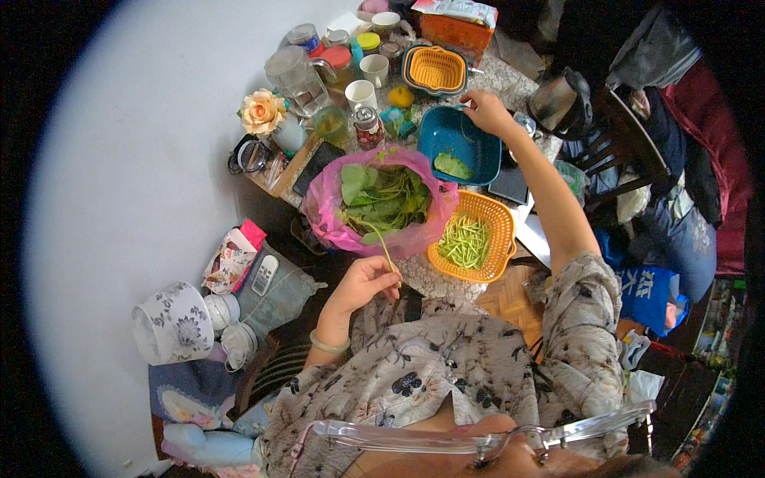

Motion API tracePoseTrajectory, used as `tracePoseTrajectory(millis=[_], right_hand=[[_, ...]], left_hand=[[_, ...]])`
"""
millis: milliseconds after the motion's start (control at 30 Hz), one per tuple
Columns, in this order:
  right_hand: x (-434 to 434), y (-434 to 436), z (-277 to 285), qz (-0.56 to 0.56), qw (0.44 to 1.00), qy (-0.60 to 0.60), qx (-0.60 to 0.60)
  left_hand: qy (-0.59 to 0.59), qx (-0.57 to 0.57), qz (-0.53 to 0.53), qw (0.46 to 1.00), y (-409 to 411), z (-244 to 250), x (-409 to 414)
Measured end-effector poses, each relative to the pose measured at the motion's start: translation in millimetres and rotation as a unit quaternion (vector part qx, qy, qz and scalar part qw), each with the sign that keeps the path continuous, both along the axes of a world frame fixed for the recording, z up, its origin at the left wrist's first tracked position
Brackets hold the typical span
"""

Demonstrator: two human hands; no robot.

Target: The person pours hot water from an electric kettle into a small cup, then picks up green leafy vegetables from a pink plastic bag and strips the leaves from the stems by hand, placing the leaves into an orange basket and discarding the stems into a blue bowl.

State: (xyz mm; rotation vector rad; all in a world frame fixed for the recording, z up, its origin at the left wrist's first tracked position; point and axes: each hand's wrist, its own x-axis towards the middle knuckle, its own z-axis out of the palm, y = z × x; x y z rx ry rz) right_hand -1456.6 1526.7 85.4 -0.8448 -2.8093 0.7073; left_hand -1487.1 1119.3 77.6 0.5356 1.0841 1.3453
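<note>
My left hand (pixel 367 284) pinches a green leaf stem (pixel 383 248) between thumb and fingers, in front of a pink plastic bag (pixel 323 209) full of leafy greens (pixel 388 197). My right hand (pixel 487 112) is over the far right rim of a blue plastic basin (pixel 427 140), its thumb and fingertips close together; whether they hold a thin stem I cannot tell. One green leaf (pixel 452 166) lies in the basin. Beside the bag, an orange plastic basket (pixel 502 239) holds cut green stem pieces (pixel 465 242).
Nested orange and blue baskets (pixel 437 69) stand behind the basin. A glass pitcher (pixel 296 77), white mugs (pixel 361 94), jars and a lidded glass jar (pixel 368 128) crowd the table's far left. A dark phone-like device (pixel 509 184) lies right of the basin. A wooden chair (pixel 633 137) stands at right.
</note>
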Motion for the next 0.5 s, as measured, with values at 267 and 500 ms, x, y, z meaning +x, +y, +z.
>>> tracePoseTrajectory(millis=[267,500], right_hand=[[5.1,-3.3,-18.1,0.088,0.981,-0.058,0.162],[12.0,11.8,-40.9,0.104,0.993,-0.044,0.034]], left_hand=[[0.028,0.009,0.013,0.999,-0.4,-0.2,-7.4],[0.022,0.013,0.033,0.999,-2.5,-1.7,-5.8]])
